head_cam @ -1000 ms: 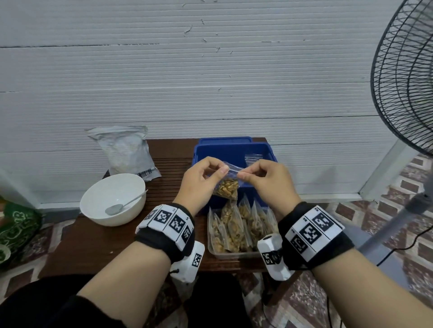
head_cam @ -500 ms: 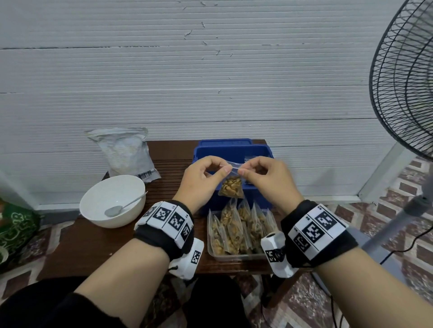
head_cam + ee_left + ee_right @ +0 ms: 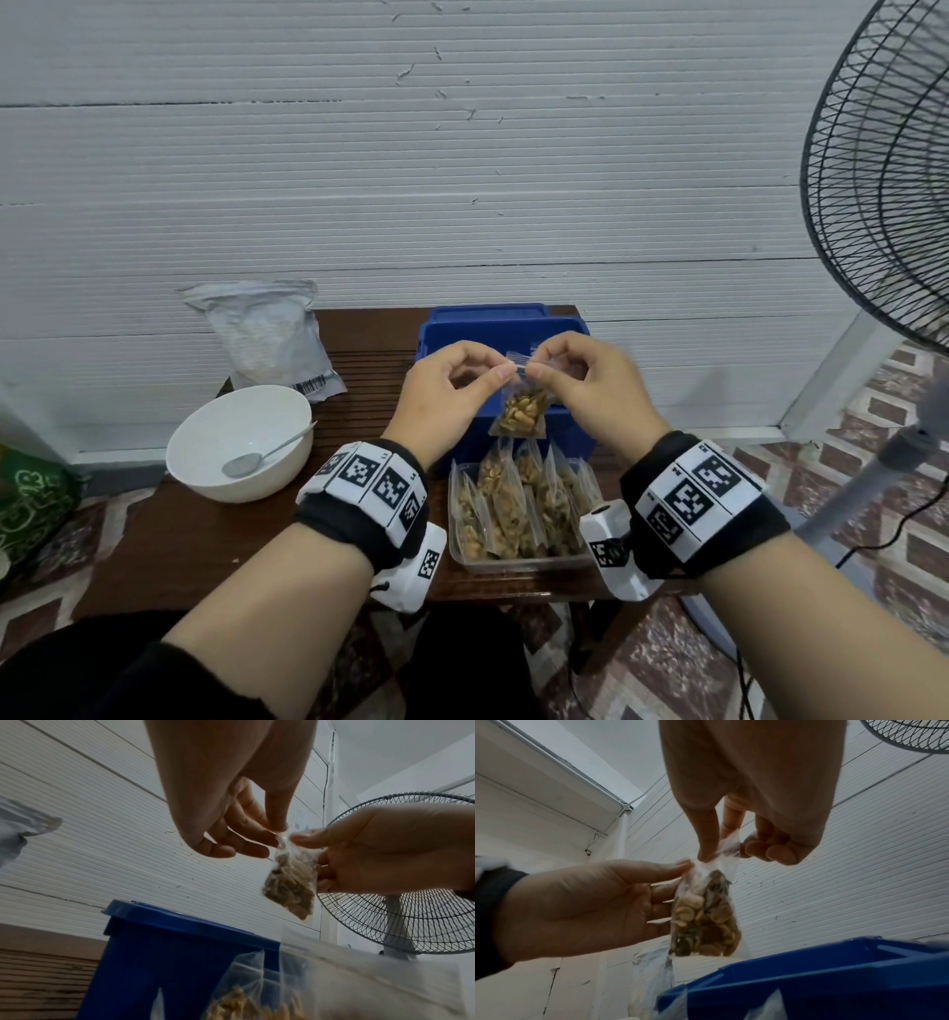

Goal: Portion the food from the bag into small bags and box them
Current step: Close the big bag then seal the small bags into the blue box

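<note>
A small clear bag (image 3: 519,416) partly filled with brown nuts hangs in the air above the blue box (image 3: 500,336). My left hand (image 3: 452,390) pinches its top strip from the left, and my right hand (image 3: 590,390) pinches it from the right. The same small bag (image 3: 290,884) shows in the left wrist view, and from the right wrist the small bag (image 3: 706,914) hangs below my thumb and forefinger. Below the hands, a clear plastic tub (image 3: 518,562) holds several filled small bags standing upright. The large grey food bag (image 3: 267,342) leans against the wall at the back left.
A white bowl (image 3: 205,462) with a metal spoon (image 3: 267,455) in it stands on the dark wooden table (image 3: 179,545) at the left. A standing fan (image 3: 883,180) rises close on the right, with its cable on the tiled floor.
Both hands have lifted the small bag a little higher and drawn their pinching fingers closer together along its top strip.
</note>
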### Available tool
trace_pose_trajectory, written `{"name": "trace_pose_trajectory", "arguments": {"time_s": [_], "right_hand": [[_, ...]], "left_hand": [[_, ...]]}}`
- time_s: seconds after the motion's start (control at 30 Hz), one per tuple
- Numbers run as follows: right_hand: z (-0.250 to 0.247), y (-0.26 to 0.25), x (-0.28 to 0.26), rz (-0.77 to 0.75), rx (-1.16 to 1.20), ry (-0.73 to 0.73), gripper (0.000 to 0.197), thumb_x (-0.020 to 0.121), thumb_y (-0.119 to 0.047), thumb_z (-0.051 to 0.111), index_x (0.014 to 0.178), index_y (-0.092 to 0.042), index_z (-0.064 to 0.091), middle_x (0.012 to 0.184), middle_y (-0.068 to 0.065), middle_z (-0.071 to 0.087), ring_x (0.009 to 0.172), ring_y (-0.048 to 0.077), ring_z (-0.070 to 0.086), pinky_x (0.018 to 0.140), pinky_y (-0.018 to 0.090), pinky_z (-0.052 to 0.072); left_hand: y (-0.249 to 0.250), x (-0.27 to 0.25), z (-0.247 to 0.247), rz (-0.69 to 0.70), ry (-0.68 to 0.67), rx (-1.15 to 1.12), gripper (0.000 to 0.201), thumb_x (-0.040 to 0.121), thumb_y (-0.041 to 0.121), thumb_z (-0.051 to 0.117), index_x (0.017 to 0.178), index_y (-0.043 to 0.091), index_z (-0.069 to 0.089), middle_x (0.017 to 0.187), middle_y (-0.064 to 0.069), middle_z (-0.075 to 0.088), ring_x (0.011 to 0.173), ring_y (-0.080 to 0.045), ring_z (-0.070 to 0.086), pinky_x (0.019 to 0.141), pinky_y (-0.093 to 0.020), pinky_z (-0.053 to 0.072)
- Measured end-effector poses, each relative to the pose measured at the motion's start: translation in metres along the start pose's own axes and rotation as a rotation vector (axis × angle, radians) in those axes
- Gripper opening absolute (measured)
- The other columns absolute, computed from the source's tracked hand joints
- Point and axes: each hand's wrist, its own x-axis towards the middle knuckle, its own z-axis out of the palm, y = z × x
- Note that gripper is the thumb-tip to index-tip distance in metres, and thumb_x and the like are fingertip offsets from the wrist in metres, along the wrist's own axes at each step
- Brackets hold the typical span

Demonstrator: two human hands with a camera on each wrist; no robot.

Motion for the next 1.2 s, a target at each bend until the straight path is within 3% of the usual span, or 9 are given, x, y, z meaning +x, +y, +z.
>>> {"name": "trace_pose_trajectory", "arguments": {"time_s": [0.13, 0.2, 0.27, 0.37, 0.53, 0.67, 0.83, 1.03, 1.2], "right_hand": [[-0.014, -0.006, 0.018, -0.014, -0.069, 0.032, 0.015, 0.087, -0.013, 0.065, 0.076, -0.021, 0.061, 0.080, 0.006, 0.062, 0.071, 0.014, 0.052, 0.070, 0.028, 0.043], [-0.023, -0.010, 0.029, -0.004, -0.101, 0.039, 0.010, 0.088, -0.014, 0.064, 0.079, -0.018, 0.061, 0.078, 0.000, 0.060, 0.068, 0.007, 0.049, 0.064, 0.017, 0.039], [-0.032, -0.012, 0.043, -0.005, -0.204, -0.006, 0.010, 0.088, -0.015, 0.063, 0.079, -0.018, 0.060, 0.074, -0.006, 0.057, 0.065, 0.001, 0.046, 0.057, 0.006, 0.033], [-0.043, -0.012, 0.066, 0.011, -0.413, -0.122, 0.012, 0.089, -0.015, 0.062, 0.079, -0.019, 0.059, 0.071, -0.010, 0.055, 0.067, 0.003, 0.048, 0.053, 0.004, 0.032], [-0.043, 0.002, 0.103, 0.046, -0.775, -0.354, 0.004, 0.087, -0.014, 0.063, 0.088, -0.018, 0.063, 0.088, -0.001, 0.062, 0.085, 0.016, 0.054, 0.075, 0.029, 0.046], [-0.030, 0.024, 0.126, 0.096, -0.997, -0.517, 0.007, 0.085, -0.017, 0.066, 0.089, -0.022, 0.062, 0.098, 0.000, 0.061, 0.088, 0.018, 0.052, 0.076, 0.029, 0.042], [-0.012, 0.043, 0.147, 0.126, -1.107, -0.686, 0.009, 0.085, -0.012, 0.065, 0.090, -0.020, 0.064, 0.106, 0.005, 0.065, 0.098, 0.023, 0.057, 0.085, 0.034, 0.049], [0.011, 0.059, 0.160, 0.127, -1.243, -0.807, 0.017, 0.085, -0.010, 0.061, 0.100, -0.013, 0.069, 0.106, 0.009, 0.067, 0.100, 0.029, 0.061, 0.081, 0.031, 0.049], [0.019, 0.068, 0.176, 0.125, -1.331, -0.842, 0.003, 0.074, -0.027, 0.068, 0.074, -0.027, 0.065, 0.094, 0.005, 0.069, 0.087, 0.030, 0.065, 0.079, 0.041, 0.056]], "left_hand": [[0.001, 0.004, -0.003, -0.060, 0.008, -0.054, 0.010, 0.091, 0.022, 0.063, 0.099, 0.017, 0.069, 0.091, 0.001, 0.074, 0.092, -0.009, 0.068, 0.086, -0.021, 0.052], [-0.004, 0.010, -0.010, -0.098, 0.060, -0.029, 0.013, 0.094, 0.022, 0.058, 0.101, 0.018, 0.068, 0.091, 0.005, 0.073, 0.091, -0.007, 0.068, 0.087, -0.021, 0.050], [-0.012, 0.018, -0.018, -0.144, 0.117, 0.025, 0.013, 0.096, 0.023, 0.056, 0.101, 0.020, 0.067, 0.092, 0.008, 0.072, 0.092, -0.005, 0.066, 0.089, -0.023, 0.049], [-0.031, 0.029, -0.029, -0.224, 0.181, 0.102, 0.011, 0.096, 0.024, 0.056, 0.101, 0.022, 0.066, 0.098, 0.008, 0.069, 0.098, -0.007, 0.062, 0.088, -0.024, 0.047], [-0.055, 0.042, -0.038, -0.310, 0.223, 0.200, 0.019, 0.096, 0.025, 0.056, 0.113, 0.019, 0.062, 0.105, 0.007, 0.061, 0.102, -0.011, 0.057, 0.091, -0.028, 0.045], [-0.068, 0.054, -0.038, -0.363, 0.209, 0.207, 0.030, 0.096, 0.024, 0.056, 0.125, 0.015, 0.056, 0.109, 0.005, 0.057, 0.104, -0.013, 0.055, 0.092, -0.029, 0.045], [-0.080, 0.062, -0.037, -0.394, 0.166, 0.190, 0.039, 0.096, 0.028, 0.056, 0.133, 0.017, 0.051, 0.126, 0.003, 0.056, 0.109, -0.012, 0.053, 0.093, -0.028, 0.044], [-0.088, 0.070, -0.036, -0.417, 0.116, 0.195, 0.047, 0.096, 0.032, 0.054, 0.140, 0.021, 0.043, 0.133, 0.008, 0.051, 0.107, -0.008, 0.049, 0.082, -0.023, 0.042], [-0.095, 0.070, -0.033, -0.445, 0.085, 0.184, 0.047, 0.097, 0.029, 0.054, 0.142, 0.023, 0.042, 0.116, 0.012, 0.049, 0.093, -0.003, 0.049, 0.059, -0.008, 0.039]]}}
